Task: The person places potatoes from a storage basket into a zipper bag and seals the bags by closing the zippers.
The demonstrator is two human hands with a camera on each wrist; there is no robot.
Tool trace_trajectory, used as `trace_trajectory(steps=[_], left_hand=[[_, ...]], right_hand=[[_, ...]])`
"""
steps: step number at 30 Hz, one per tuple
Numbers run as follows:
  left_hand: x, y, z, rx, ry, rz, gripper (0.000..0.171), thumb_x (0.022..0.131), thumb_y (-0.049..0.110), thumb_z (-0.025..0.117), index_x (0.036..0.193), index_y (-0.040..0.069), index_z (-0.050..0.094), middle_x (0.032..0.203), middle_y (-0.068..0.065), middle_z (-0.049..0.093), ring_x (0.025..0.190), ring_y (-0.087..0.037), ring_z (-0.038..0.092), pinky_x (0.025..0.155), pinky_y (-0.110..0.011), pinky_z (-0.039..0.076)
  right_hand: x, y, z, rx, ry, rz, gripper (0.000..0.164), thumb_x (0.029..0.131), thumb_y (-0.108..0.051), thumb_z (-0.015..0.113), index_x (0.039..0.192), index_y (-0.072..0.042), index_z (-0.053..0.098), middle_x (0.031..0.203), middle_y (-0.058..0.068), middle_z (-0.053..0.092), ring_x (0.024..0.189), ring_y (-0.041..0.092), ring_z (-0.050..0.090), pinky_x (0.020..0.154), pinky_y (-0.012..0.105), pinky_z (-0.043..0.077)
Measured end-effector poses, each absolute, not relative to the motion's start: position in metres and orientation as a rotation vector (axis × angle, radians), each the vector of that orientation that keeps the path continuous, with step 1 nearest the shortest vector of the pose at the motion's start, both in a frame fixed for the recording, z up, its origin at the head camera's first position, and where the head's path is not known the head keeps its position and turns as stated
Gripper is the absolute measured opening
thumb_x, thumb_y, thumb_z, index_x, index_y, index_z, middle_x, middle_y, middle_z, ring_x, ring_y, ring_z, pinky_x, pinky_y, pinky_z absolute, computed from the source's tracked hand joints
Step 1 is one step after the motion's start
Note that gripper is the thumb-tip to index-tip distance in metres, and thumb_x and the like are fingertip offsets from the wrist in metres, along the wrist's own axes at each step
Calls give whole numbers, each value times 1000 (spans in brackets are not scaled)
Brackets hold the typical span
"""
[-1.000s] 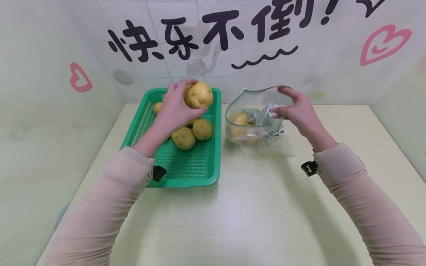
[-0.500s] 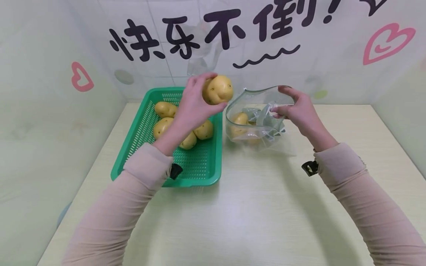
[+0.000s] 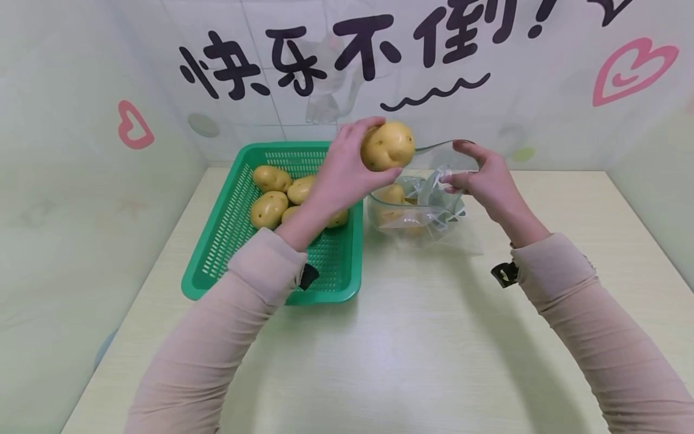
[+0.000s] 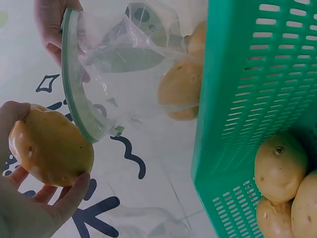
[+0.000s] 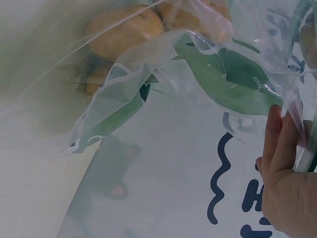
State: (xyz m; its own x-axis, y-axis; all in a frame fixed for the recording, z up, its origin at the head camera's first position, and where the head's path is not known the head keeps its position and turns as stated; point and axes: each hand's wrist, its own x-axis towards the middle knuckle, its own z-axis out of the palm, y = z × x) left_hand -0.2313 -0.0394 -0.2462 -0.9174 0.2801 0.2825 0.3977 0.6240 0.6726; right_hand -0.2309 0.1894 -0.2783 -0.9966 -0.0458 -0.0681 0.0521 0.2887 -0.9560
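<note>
My left hand (image 3: 349, 160) grips a yellow potato (image 3: 389, 146) between thumb and fingers, held up over the left side of a clear zip bag (image 3: 417, 211). In the left wrist view the held potato (image 4: 52, 146) is right at the bag's green rim (image 4: 74, 84). With its thumb and fingers, my right hand (image 3: 488, 178) pinches the bag's right edge, and the mouth gapes wide. Several potatoes lie at the bottom of the bag, such as this potato (image 5: 124, 32) in the right wrist view. The held potato and left hand cover part of the bag's mouth in the head view.
Left of the bag stands a green plastic basket (image 3: 217, 253) with several potatoes (image 3: 269, 209) inside. Its right wall is close beside the bag. A pale wood-grain table (image 3: 412, 349) lies beneath, and a printed cloth wall (image 3: 179, 144) rises behind.
My left hand has carried the potato rightward from above the basket to the bag's mouth. The right hand and bag have stayed in place.
</note>
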Motion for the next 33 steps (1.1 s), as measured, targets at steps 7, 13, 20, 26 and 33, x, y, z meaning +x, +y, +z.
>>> trace_trajectory(steps=[7, 13, 20, 26, 33], left_hand=[[-231, -28, -248, -673, -2725, -1078, 72, 76, 34, 77, 137, 14, 45, 135, -6, 51, 116, -19, 52, 94, -35, 48], [-232, -19, -252, -770, -2816, -952, 71, 77, 39, 76, 138, 17, 45, 135, -5, 52, 115, -20, 50, 91, -35, 49], [-235, -14, -260, -827, -2921, -783, 71, 79, 42, 73, 140, 17, 46, 137, -6, 52, 116, -23, 51, 95, -38, 45], [-239, -12, -264, -779, -2983, -744, 72, 80, 43, 72, 142, 19, 45, 135, -6, 53, 115, -24, 49, 95, -37, 43], [-241, -11, -264, -727, -3000, -743, 72, 80, 43, 72, 142, 17, 46, 135, -8, 53, 115, -26, 47, 94, -37, 42]], right_hand=[[-233, 190, -279, 1, 2445, -1846, 69, 88, 5, 57, 150, -6, 29, 158, 12, 23, 60, -4, 60, 66, 11, 53], [-233, 190, -279, -2, 2448, -1839, 68, 88, 4, 56, 150, -6, 29, 159, 11, 23, 61, -5, 60, 67, 11, 53], [-232, 191, -278, 1, 2462, -1816, 69, 88, 2, 57, 150, -7, 28, 159, 11, 22, 61, -5, 59, 68, 10, 53], [-231, 191, -276, -7, 2468, -1814, 68, 89, 2, 58, 150, -6, 29, 159, 12, 23, 61, -4, 59, 68, 10, 53], [-230, 190, -274, -7, 2474, -1813, 68, 89, 1, 59, 150, -6, 29, 158, 12, 23, 59, -5, 58, 68, 10, 53]])
